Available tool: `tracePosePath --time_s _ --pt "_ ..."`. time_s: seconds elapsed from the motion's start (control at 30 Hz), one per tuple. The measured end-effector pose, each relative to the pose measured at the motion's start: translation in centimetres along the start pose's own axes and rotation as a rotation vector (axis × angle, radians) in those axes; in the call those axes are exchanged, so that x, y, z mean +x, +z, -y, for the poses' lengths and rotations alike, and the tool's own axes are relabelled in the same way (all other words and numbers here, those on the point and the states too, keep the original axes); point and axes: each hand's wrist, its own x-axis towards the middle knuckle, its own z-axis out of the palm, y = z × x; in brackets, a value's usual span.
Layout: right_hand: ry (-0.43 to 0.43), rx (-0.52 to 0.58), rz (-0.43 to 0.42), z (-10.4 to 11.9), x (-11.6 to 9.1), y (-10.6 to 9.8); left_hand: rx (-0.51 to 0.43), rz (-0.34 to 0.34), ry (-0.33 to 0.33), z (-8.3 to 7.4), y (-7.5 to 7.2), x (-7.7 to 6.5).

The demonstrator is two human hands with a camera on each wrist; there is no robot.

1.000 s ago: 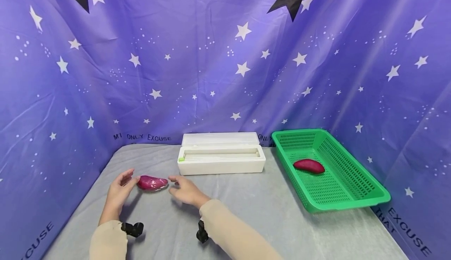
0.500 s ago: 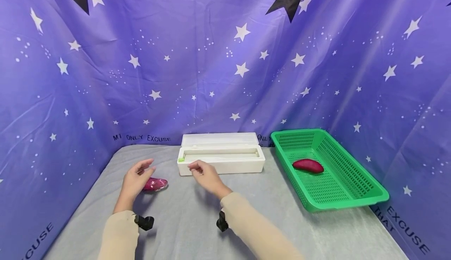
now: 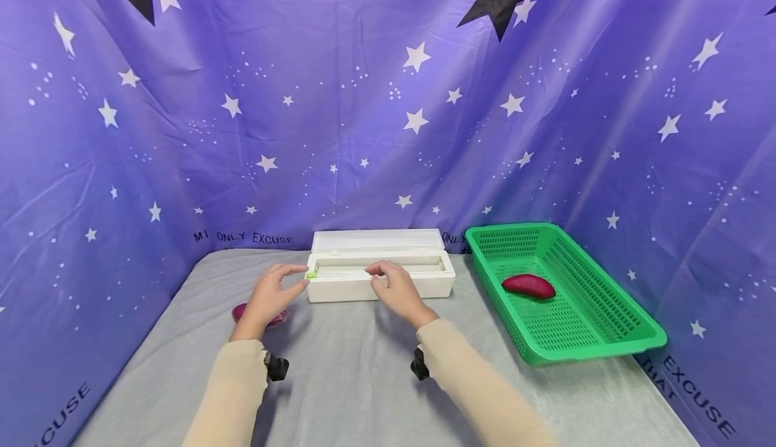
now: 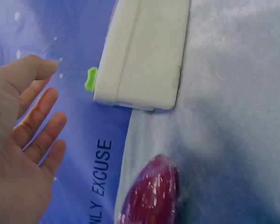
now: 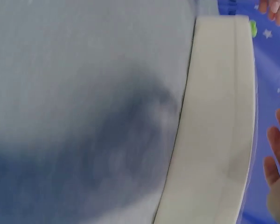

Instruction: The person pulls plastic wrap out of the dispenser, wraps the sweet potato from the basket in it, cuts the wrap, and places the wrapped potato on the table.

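Note:
A long white cling film dispenser [image 3: 378, 287] stands at the back with its lid [image 3: 378, 239] raised. At its left end is a green slider [image 3: 312, 274]. My left hand [image 3: 267, 299] hovers by that end, fingers loosely spread and apart from the slider in the left wrist view. My right hand [image 3: 400, 295] is over the dispenser's front, fingers loosely bent, with no held thing visible. Partly hidden behind my left hand lies a purple sweet potato [image 4: 151, 196] under shiny clear film on the table.
To the right stands a green plastic basket [image 3: 606, 353] holding one unwrapped purple sweet potato [image 3: 529, 286]. A grey cloth [image 3: 351, 380] covers the table. A purple star-patterned curtain [image 3: 364, 97] rises behind and at both sides.
Both hands have left the sides of the wrapped sweet potato and moved right and farther back to the dispenser. The wrapped sweet potato stays in place on the table.

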Motion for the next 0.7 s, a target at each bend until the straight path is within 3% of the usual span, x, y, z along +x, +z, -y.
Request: tracePosePath --time_s 0.13,0.27,0.47,0.7 --pt "0.029 -0.123 -0.057 -2.0 -0.3 -1.5 0.047 0.010 0.109 -0.3 0.8 0.9" --pt "0.066 -0.201 -0.148 -3.9 -0.9 -2.8 0.124 0.042 0.167 -0.4 1.4 1.6" --pt "0.123 -0.269 -0.246 -6.4 -2.1 -4.3 0.271 0.115 0.174 -0.5 1.9 2.5" --pt "0.142 -0.289 -0.237 -8.0 -2.7 -5.7 0.323 0.188 0.165 -1.1 2.3 3.2"
